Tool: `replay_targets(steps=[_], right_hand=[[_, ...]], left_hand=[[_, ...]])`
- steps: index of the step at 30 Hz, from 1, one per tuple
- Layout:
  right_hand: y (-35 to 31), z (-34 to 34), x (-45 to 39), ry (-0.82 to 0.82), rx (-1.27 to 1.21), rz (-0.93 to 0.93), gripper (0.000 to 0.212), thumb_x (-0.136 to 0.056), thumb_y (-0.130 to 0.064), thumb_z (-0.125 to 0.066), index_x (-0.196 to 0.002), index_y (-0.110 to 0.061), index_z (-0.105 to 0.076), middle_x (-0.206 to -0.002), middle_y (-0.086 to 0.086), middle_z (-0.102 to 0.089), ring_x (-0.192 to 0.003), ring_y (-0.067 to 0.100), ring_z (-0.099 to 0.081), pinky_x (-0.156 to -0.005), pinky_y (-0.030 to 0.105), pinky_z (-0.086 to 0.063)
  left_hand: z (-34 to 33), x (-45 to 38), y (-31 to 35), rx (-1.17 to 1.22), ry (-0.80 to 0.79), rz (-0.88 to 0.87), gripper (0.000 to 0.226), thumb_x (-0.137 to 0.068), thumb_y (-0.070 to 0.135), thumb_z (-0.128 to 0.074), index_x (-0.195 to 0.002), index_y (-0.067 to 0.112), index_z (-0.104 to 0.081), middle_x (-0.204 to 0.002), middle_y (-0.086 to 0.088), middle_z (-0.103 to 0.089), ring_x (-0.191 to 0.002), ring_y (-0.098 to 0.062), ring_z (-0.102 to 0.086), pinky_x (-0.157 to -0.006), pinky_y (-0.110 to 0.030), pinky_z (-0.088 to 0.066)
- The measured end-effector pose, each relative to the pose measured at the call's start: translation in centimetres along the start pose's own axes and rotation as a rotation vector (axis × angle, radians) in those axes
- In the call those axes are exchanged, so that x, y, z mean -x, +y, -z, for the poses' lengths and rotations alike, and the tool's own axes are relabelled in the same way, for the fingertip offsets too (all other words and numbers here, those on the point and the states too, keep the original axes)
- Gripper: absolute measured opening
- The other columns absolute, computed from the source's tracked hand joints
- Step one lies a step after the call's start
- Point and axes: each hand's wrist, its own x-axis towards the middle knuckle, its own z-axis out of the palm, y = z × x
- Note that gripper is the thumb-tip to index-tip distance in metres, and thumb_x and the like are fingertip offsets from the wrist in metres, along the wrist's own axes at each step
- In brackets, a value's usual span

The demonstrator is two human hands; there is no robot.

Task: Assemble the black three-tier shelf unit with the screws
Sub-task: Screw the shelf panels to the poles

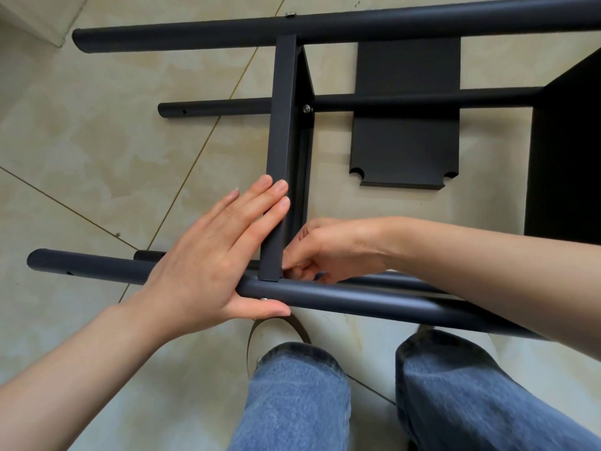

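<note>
The black shelf unit lies on its side on the floor, with a middle shelf panel [282,125] standing on edge between the far pole [357,26] and the near pole [357,296]. My left hand [214,255] lies flat with straight fingers against the panel's edge, its thumb under the near pole beside a silver screw head [264,299]. My right hand [328,252] reaches behind the panel at its joint with the near pole, fingers curled and pinching something small that I cannot make out. More screws [306,108] show at the far joints.
A loose black shelf panel [406,151] with notched corners lies flat on the beige tiled floor under the frame. Another fitted shelf [566,151] stands at the right. A lower pole [214,109] runs across the middle. My jeans-clad legs [299,402] are below the near pole.
</note>
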Motion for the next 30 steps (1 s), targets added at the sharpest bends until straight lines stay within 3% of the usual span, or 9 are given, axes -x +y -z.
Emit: replay_targets(steps=[5,10,15,20,26,30], right_hand=[[-1.1,-0.4,0.2,0.038,0.060,-0.075,0.020,-0.094,-0.010,-0.052,-0.075,-0.011,-0.059,-0.061,0.002,-0.046,-0.053,0.012,-0.036,-0.057,0.024,-0.034],[-1.2,-0.4,0.3,0.098,0.133,-0.041,0.020,-0.092,-0.012,-0.057,-0.073,-0.013,-0.061,-0.063,0.001,-0.050,-0.057,0.012,-0.042,-0.064,0.026,-0.039],[-0.1,-0.1,0.5,0.041,0.021,0.027,0.017,-0.093,-0.008,-0.057,-0.077,-0.011,-0.062,-0.067,0.001,-0.057,-0.066,0.014,-0.050,-0.073,0.029,-0.042],[-0.4,-0.4,0.7,0.068,0.061,0.005,0.021,-0.095,-0.011,-0.056,-0.076,-0.011,-0.064,-0.069,0.004,-0.056,-0.066,0.014,-0.052,-0.076,0.030,-0.043],[-1.4,-1.5,1.7,0.246,0.215,-0.002,0.017,-0.096,-0.015,-0.058,-0.082,-0.012,-0.066,-0.082,0.008,-0.060,-0.082,0.020,-0.055,-0.082,0.035,-0.046],[-1.3,-3.2,3.0,0.444,0.472,-0.003,0.025,-0.099,-0.034,-0.054,-0.095,-0.014,-0.068,-0.086,0.003,-0.061,-0.078,0.016,-0.055,-0.073,0.029,-0.045]], left_hand=[[-0.1,0.0,0.0,-0.006,0.006,-0.007,0.108,-0.082,0.077,-0.054,-0.153,0.000,-0.028,-0.164,-0.013,-0.023,-0.154,-0.026,-0.016,-0.123,-0.047,-0.022],[-0.1,0.0,-0.1,-0.002,0.010,-0.014,0.108,-0.082,0.078,-0.054,-0.154,0.001,-0.027,-0.164,-0.013,-0.022,-0.154,-0.026,-0.016,-0.123,-0.046,-0.021],[-0.1,0.0,-0.1,0.009,0.018,-0.012,0.109,-0.081,0.076,-0.056,-0.153,0.000,-0.028,-0.164,-0.012,-0.022,-0.154,-0.026,-0.017,-0.123,-0.046,-0.021],[0.0,-0.1,-0.1,0.004,0.016,-0.011,0.108,-0.081,0.076,-0.056,-0.154,0.001,-0.028,-0.165,-0.010,-0.021,-0.154,-0.025,-0.016,-0.123,-0.047,-0.022],[-0.1,-0.1,-0.2,-0.019,0.012,-0.017,0.108,-0.081,0.075,-0.056,-0.155,0.001,-0.028,-0.165,-0.010,-0.020,-0.154,-0.023,-0.014,-0.122,-0.047,-0.024],[-0.1,0.1,-0.1,-0.050,0.020,-0.014,0.106,-0.082,0.076,-0.050,-0.157,0.005,-0.024,-0.167,-0.006,-0.016,-0.155,-0.018,-0.010,-0.122,-0.034,-0.020]])
